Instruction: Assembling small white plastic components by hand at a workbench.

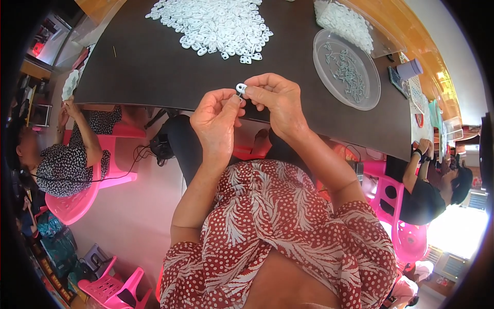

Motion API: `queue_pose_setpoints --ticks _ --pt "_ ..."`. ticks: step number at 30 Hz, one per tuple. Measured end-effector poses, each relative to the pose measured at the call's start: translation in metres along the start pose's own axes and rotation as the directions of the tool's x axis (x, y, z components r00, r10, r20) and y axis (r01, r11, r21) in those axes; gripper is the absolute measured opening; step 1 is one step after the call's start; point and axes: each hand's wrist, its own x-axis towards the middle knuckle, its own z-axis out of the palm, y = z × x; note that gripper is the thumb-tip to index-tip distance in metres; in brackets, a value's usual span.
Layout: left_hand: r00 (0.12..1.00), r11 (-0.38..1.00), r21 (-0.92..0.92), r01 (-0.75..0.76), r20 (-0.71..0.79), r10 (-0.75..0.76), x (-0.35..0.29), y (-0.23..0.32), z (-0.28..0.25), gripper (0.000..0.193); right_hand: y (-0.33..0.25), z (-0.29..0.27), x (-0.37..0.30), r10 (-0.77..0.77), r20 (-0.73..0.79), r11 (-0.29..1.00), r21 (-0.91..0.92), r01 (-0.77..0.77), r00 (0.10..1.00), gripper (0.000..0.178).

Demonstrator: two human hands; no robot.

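At the left, a person sits on a pink chair (pixel 77 203) beside the dark counter (pixel 139 67). Next comes a heap of white pieces (pixel 221 28); nearer, the left hand (pixel 215 116) pinches a small dark piece (pixel 240 95), too tiny to identify. Just above it, at the counter's near edge, the right hand's (pixel 280 103) fingers hold a white oval piece (pixel 241 88). Farther right, a clear round tray (pixel 374 95) carries small grey screws (pixel 347 72), near a bag of white pieces (pixel 345 24).

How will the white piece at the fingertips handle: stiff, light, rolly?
The white piece is probably stiff: its rounded outline looks crisp. Likely light, given that the right hand holds it in a fingertip pinch. Similar flattish pieces heaped nearby suggest it won't readily roll.
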Motion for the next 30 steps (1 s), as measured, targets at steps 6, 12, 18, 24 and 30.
queue_pose_setpoints --ticks 6,12,18,24,30 --pt "1.000 1.000 -0.009 0.006 0.005 -0.006 0.000 -0.001 -0.001 0.011 0.004 -0.001 -0.001 -0.006 0.025 1.000 -0.017 0.007 1.000 0.013" --pt "1.000 0.999 -0.052 -0.006 -0.010 0.005 -0.002 -0.003 -0.001 0.019 0.001 0.003 -0.004 -0.027 0.021 0.997 -0.078 0.028 0.999 0.012" --pt "1.000 0.997 -0.075 -0.027 0.010 0.028 -0.003 -0.009 -0.004 0.025 -0.002 0.009 -0.008 -0.048 0.058 0.995 -0.080 0.053 0.997 0.007" --pt "0.995 0.990 -0.096 -0.101 -0.027 0.099 -0.006 -0.013 -0.002 0.025 0.006 0.010 -0.006 -0.115 0.044 0.989 -0.093 0.118 0.992 0.006" --pt "0.989 0.988 -0.076 -0.137 -0.062 0.132 -0.010 -0.014 0.000 0.022 0.006 0.013 -0.009 -0.196 0.041 0.958 -0.203 0.200 0.980 0.006"
